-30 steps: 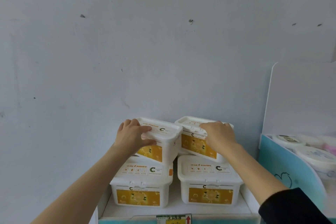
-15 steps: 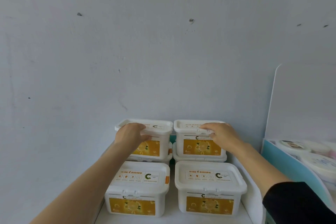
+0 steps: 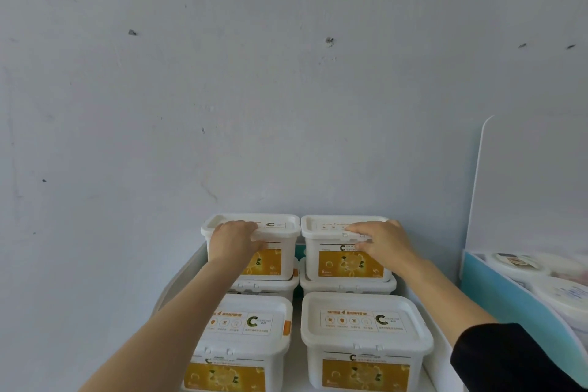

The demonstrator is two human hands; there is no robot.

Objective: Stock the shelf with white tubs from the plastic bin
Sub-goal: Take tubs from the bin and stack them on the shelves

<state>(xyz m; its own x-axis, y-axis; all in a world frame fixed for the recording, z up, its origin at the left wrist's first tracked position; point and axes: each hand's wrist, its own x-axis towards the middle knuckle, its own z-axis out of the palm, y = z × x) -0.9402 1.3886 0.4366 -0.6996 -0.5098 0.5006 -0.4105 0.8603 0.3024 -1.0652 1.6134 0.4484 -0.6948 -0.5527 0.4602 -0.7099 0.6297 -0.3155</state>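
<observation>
Several white tubs with orange labels stand on the white shelf [image 3: 440, 356]. At the back, two tubs sit stacked on two others. My left hand [image 3: 234, 243] grips the front edge of the upper left tub [image 3: 280, 261]. My right hand [image 3: 383, 243] grips the front rim of the upper right tub [image 3: 343, 264]. Both upper tubs rest level on the lower back tubs [image 3: 346, 286]. Two more tubs stand in front: the front left tub [image 3: 245, 328] and the front right tub [image 3: 362, 325]. The plastic bin is out of view.
A pale grey wall [image 3: 254, 89] rises right behind the tubs. At the right, a blue and white divider [image 3: 496, 289] separates a section holding round white lidded jars [image 3: 517, 261]. A black sleeve [image 3: 509, 360] covers my right upper arm.
Both upper tubs went from tilted in my hands to sitting level on the back tubs, pushed toward the wall. My view moved closer and lower over the shelf.
</observation>
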